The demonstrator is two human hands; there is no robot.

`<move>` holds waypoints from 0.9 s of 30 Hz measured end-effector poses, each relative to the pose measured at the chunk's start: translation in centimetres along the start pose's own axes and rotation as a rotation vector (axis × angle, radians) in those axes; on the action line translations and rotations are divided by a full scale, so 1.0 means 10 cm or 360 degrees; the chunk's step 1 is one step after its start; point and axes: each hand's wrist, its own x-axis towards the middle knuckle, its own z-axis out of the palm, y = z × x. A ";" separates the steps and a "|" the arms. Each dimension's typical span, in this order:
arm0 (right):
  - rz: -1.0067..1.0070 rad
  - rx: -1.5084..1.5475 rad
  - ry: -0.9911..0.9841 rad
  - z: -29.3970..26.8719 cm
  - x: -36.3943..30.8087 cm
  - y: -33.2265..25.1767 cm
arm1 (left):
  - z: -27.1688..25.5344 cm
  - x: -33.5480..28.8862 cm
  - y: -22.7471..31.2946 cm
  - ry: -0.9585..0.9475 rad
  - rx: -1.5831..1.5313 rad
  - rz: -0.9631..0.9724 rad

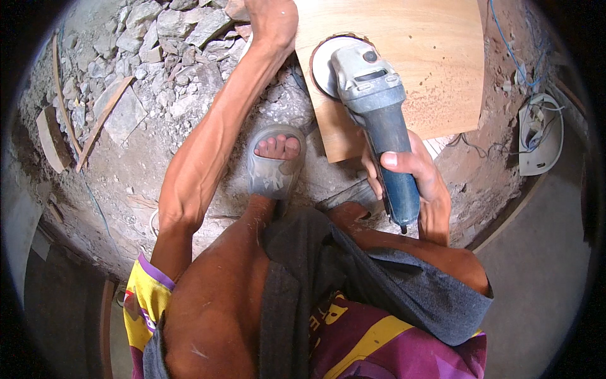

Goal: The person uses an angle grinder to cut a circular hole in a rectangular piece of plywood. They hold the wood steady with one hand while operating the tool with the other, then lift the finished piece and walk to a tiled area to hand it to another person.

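My right hand (424,170) is wrapped around the blue body of an angle grinder (388,126), its thumb lying across the top. The grinder's grey metal head points away from me, and its round disc (326,68) is over the left part of a wooden board (435,69). Whether the disc touches the wood I cannot tell. Brown specks are scattered on the board's surface. At the top edge of the view, my left hand (273,18) is beside the board's far left edge; its fingers are out of the picture.
Broken stone rubble (183,38) covers the ground at the far left, with thin wood strips (104,123) near it. My sandalled foot (276,158) is just left of the board. A white hard hat (541,136) and blue cord (505,41) lie at the right.
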 end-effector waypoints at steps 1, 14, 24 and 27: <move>0.0006 0.0005 0.0001 -0.01 -0.02 0.01 | 0.03 -0.05 0.04 -0.0017 -0.0025 0.0000; -0.0051 0.0056 -0.0017 0.02 0.02 0.01 | 0.00 0.02 -0.04 -0.0002 0.0035 0.0024; -0.0035 -0.0012 0.0017 0.01 0.03 -0.01 | 0.00 -0.07 0.10 -0.0051 0.0019 0.0051; -0.0033 -0.0016 -0.0002 0.02 0.05 -0.03 | -0.02 0.03 -0.01 -0.0028 0.0037 0.0014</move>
